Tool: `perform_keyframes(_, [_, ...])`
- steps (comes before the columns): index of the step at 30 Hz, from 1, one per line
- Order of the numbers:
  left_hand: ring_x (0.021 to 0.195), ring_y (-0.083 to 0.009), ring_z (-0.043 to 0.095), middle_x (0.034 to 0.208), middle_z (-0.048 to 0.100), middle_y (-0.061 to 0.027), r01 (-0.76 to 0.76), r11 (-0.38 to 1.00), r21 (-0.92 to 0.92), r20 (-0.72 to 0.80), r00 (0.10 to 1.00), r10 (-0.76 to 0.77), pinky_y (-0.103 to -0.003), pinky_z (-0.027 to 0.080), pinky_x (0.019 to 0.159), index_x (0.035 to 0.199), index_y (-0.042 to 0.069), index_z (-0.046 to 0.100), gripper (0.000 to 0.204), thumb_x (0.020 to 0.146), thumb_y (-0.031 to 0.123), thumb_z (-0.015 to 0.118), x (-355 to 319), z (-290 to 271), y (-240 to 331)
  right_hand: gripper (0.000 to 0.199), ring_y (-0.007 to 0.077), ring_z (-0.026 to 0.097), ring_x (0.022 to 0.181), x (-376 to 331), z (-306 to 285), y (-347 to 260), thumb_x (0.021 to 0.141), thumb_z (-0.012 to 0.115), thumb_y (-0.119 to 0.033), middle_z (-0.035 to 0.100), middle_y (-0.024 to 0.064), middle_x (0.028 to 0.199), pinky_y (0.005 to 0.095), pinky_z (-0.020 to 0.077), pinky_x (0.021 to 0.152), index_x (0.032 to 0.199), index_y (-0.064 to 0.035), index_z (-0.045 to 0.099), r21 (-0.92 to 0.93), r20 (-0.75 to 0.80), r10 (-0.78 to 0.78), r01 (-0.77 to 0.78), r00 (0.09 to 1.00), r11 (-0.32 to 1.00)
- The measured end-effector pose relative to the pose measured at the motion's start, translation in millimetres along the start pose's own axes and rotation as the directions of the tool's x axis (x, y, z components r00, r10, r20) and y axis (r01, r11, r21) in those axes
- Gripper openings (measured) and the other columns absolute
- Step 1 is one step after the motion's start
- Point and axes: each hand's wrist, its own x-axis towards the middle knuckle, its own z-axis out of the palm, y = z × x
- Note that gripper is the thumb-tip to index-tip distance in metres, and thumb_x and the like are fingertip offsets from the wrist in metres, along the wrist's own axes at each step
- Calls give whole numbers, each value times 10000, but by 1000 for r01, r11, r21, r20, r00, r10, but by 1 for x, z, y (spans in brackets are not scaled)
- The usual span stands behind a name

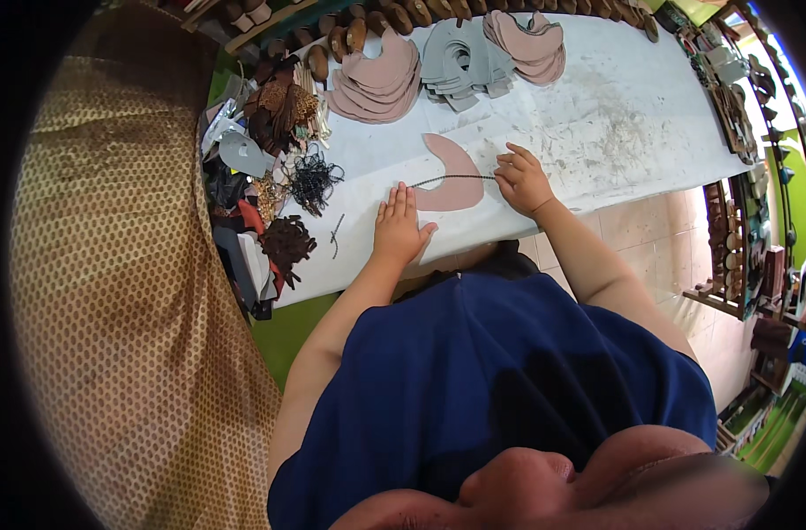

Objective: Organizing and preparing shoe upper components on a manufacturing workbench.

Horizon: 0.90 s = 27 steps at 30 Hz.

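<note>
Cord (456,176) crosses one pink crescent cutout (465,193) on the table (588,150) — seemingly unfastened, stacked cutouts (376,84) beyond; left hand (399,223) spread flat, right hand (524,181) curled at the cord's end — whether pinching, I cannot tell.

White-sheeted desk (606,97): lone flat pink crescent pc (460,192) nr front edge. Thin dark cord (462,176) across it, btwn bare L hand (399,227) & bare R hand (523,181). Behind: curved grey sheet stack (443,66) btwn two curved pink stacks (378,78). Far L: tangled black strings (313,184), brown shaggy bundle (287,247) in front.
</note>
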Motion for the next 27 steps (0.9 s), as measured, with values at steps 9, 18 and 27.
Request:
perform_keyframes(9, [1513,-316,237,1649,213,-156,4,1000,18,31,1000,-4,-525,185,1207,1568,37,252,917,896,556,599,-2,-4,-1,157,341,529,1277,-4,-2,-4,807,702,-65,685,79,1154,424,451,1059,959,-86,736,-7,-82,100,-100,992,995])
perform_keyframes(18, [1511,-299,244,1648,234,-120,11,1000,25,24,1000,-12,-582,186,1190,1576,74,249,908,895,569,589,-3,-5,0,150,331,523,1293,-6,6,-2,793,722,-59,684,61,1176,417,446,1063,942,-71,713,-44,-44,39,-41,998,998])
perform_keyframes(27, [1489,-287,292,1630,287,-95,7,999,34,-6,1000,-7,-589,222,1171,1569,97,277,887,889,572,593,0,-3,-3,112,320,517,1308,-14,-6,-9,807,709,-54,690,46,1183,414,453,1046,915,-81,710,-94,44,-68,72,997,993])
